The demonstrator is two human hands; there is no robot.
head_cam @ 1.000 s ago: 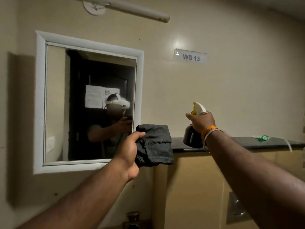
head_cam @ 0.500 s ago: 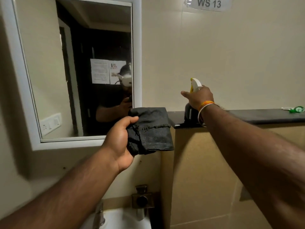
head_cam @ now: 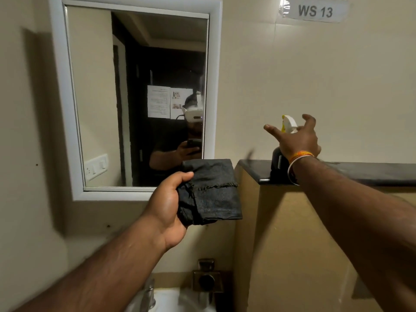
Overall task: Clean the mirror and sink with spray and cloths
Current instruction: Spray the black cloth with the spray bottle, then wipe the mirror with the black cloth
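A white-framed mirror [head_cam: 137, 95] hangs on the wall at the upper left. My left hand [head_cam: 167, 208] grips a folded dark grey cloth [head_cam: 211, 192], held just below the mirror's lower right corner. A dark spray bottle [head_cam: 278, 163] with a white and yellow trigger head stands on the black ledge [head_cam: 360, 174] to the right. My right hand [head_cam: 297, 138] hovers in front of the bottle's head with fingers spread, holding nothing. The white sink [head_cam: 171, 300] shows at the bottom edge.
A metal tap [head_cam: 149, 293] rises at the sink's left, and a wall-mounted metal fitting [head_cam: 207, 278] sits above the basin. A beige tiled partition [head_cam: 292, 244] carries the ledge. A "WS 13" label [head_cam: 315, 11] is stuck high on the wall.
My right hand set the spray bottle down on the ledge and has opened, letting go of it. The view tilted down, bringing the sink in. The left hand still holds the cloth.
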